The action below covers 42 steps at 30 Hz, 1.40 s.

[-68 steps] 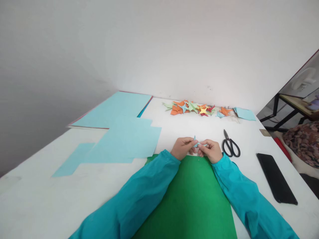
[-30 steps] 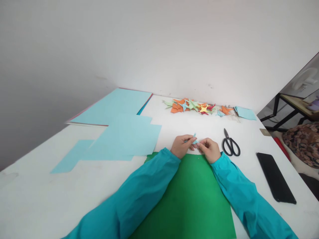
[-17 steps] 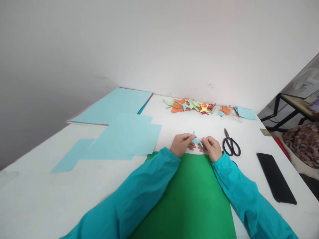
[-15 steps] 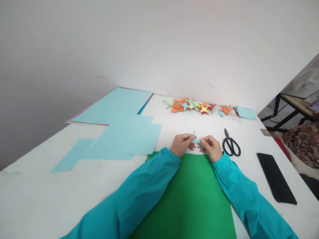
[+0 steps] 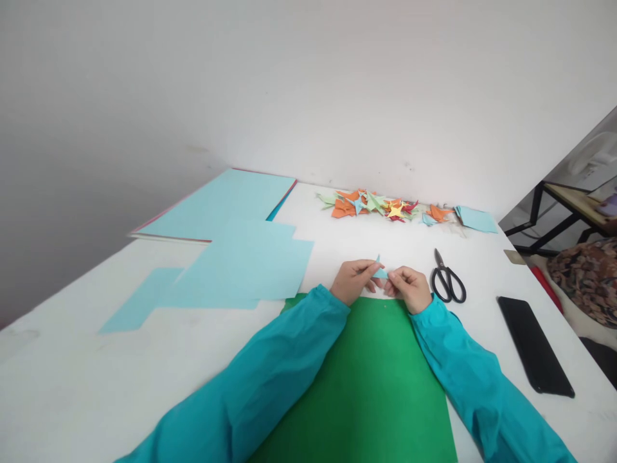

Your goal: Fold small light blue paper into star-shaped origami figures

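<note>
Between my two hands is a small folded piece of light-blue paper (image 5: pixel 380 274), with a thin point sticking up at its left. My left hand (image 5: pixel 355 280) pinches its left side between thumb and fingers. On the other side, the fingertips of my right hand (image 5: pixel 407 287) are closed on the paper's right end. Both hands are just above the far edge of a green sheet (image 5: pixel 366 373) lying on the white table. My fingers cover parts of the folds, so the full shape of the paper is hidden.
Black-handled scissors (image 5: pixel 447 280) lie right of my right hand, with a black phone (image 5: pixel 535 344) beyond. Along the wall are colourful folded paper figures (image 5: pixel 373 203) and a stack of light-blue squares (image 5: pixel 476 219). Light-blue sheets (image 5: pixel 241 267) spread at left beside a larger paper stack (image 5: pixel 226 200).
The folded paper has shifted slightly to the right, and its right end now sits closer inside my right fingertips. My right hand is a touch lower; both hands keep their pinch.
</note>
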Tool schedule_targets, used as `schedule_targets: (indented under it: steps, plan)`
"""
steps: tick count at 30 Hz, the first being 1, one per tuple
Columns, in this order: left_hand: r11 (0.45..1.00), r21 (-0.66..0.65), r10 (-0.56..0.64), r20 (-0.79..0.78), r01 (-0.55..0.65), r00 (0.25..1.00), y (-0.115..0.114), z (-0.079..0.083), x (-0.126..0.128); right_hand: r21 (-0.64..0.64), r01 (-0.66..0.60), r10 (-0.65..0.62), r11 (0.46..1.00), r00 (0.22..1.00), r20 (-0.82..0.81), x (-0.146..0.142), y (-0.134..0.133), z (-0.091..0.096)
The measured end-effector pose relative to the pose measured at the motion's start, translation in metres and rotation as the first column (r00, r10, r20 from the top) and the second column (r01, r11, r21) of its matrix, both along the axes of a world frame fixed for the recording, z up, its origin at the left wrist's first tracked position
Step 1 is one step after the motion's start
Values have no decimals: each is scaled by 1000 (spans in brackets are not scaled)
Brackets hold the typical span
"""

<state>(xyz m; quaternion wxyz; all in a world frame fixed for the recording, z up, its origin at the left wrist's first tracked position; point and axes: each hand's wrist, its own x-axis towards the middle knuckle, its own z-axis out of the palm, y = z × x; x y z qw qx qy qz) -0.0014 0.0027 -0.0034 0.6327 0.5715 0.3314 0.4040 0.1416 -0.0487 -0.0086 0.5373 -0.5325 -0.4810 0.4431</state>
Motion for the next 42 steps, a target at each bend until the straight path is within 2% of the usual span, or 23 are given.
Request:
schedule_targets:
  steps: [5,8,14,18,20,22,25,30,38,42]
  plan:
    - [1000,-1,-30,-14,30,999,-1,1,0,18,32,-32,999,998,50,-2,-3,2]
    - [999,26,-29,-34,30,999,-2,2,0,39,-10,7,999,997,77,-2,-4,2]
    - [977,137,-148,-104,161,984,-3,3,-1,41,27,-28,999,999,27,-3,-3,2]
    - [969,144,-181,-150,203,972,-6,2,1,46,26,-26,999,1000,0,-2,0,2]
    - [978,122,-147,-164,168,975,-6,0,2,78,20,-19,997,1000,-11,0,1,1]
    - [989,120,-64,-166,84,984,-6,-2,3,114,24,-22,993,999,-24,1,2,0]
    - [987,164,20,-155,6,988,-4,-3,3,145,44,-41,989,999,-24,3,3,0]
    - [981,195,16,-148,13,989,-3,-3,2,153,49,-46,987,999,-22,4,4,-2]
    - [999,46,17,-186,-8,982,-4,-4,4,200,56,-44,978,997,-68,5,5,-4]
    - [999,-4,-35,-152,34,988,-5,0,3,201,69,-54,977,996,-77,4,5,-3]
